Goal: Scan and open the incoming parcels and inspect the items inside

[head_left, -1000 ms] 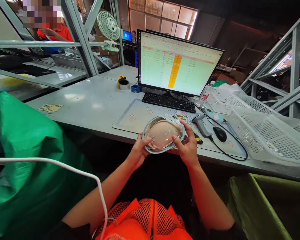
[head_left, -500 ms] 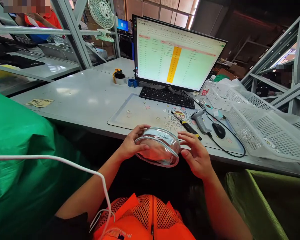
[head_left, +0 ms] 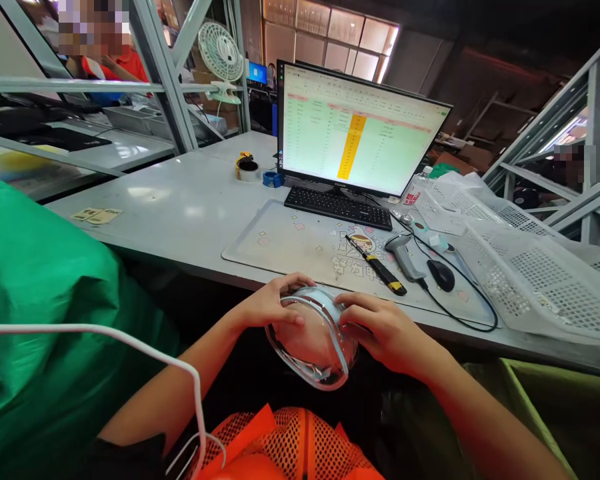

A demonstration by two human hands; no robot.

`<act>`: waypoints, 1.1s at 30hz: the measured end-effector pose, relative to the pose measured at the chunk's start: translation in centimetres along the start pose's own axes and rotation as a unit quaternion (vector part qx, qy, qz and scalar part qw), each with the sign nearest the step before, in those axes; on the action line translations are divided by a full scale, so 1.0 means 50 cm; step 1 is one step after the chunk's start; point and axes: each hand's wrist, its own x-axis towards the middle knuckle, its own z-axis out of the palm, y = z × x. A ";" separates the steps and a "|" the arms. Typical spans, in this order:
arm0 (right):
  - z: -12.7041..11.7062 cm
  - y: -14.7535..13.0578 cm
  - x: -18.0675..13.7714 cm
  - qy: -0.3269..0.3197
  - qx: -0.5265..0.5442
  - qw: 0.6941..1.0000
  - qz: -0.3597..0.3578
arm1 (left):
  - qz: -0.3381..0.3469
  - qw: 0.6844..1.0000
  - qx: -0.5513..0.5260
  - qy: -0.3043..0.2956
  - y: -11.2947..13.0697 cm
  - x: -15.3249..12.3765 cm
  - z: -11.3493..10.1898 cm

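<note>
Both my hands grip a round clear plastic case (head_left: 310, 343) with a pale beige item inside and a light blue rim, held below the desk's front edge and tilted towards me. My left hand (head_left: 270, 305) curls over its left upper rim. My right hand (head_left: 380, 330) presses on its right side, fingers closed over the top. An orange mesh vest (head_left: 300, 443) shows below the case.
The grey desk (head_left: 180, 207) carries a monitor (head_left: 357, 137), keyboard (head_left: 337, 205), desk mat (head_left: 290, 243), barcode scanner (head_left: 404, 257), mouse (head_left: 440, 275), box cutter (head_left: 377, 267) and tape rolls (head_left: 247, 170). White mesh baskets (head_left: 525, 267) lie right. A green bag (head_left: 45, 320) stands left. A person in red (head_left: 110, 63) sits behind the frame.
The case has come down from desk height towards my lap and tipped over. My right hand, loose beside it half a second ago, now grips it.
</note>
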 end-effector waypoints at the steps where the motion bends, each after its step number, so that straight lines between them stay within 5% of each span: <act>1: -0.003 0.000 0.001 0.004 0.029 1.000 0.004 | 0.000 1.000 -0.007 -0.010 -0.001 0.001 0.000; 8: 0.036 0.050 0.043 0.071 0.308 0.945 0.085 | 0.019 0.987 0.112 -0.111 0.048 0.022 0.021; 10: 0.057 0.068 0.060 0.129 0.334 0.930 0.088 | 0.034 0.988 0.114 -0.100 0.056 0.028 0.026; 13: 0.075 0.070 0.079 0.300 0.280 0.908 0.080 | 0.067 0.996 -0.013 0.062 0.038 0.038 0.030; 15: 0.084 0.057 0.088 0.425 0.208 0.879 0.057 | 0.064 0.974 -0.152 0.155 0.015 0.044 0.038; 19: 0.105 0.035 0.095 0.549 0.059 0.833 -0.024 | -0.055 0.920 -0.369 0.122 -0.026 0.047 0.057; 23: 0.105 0.040 0.080 0.466 0.081 0.880 -0.042 | -0.007 0.931 -0.343 0.121 -0.027 0.027 0.035; 27: 0.065 0.085 0.086 0.369 0.246 0.895 0.049 | 0.017 0.987 -0.158 -0.037 0.025 0.014 -0.016; 30: 0.023 0.138 0.122 0.202 0.413 0.885 0.074 | 0.011 0.990 -0.032 -0.135 0.086 0.035 -0.053; 33: -0.019 0.173 0.170 0.029 0.486 0.872 0.046 | -0.011 0.985 0.034 -0.169 0.125 0.074 -0.098</act>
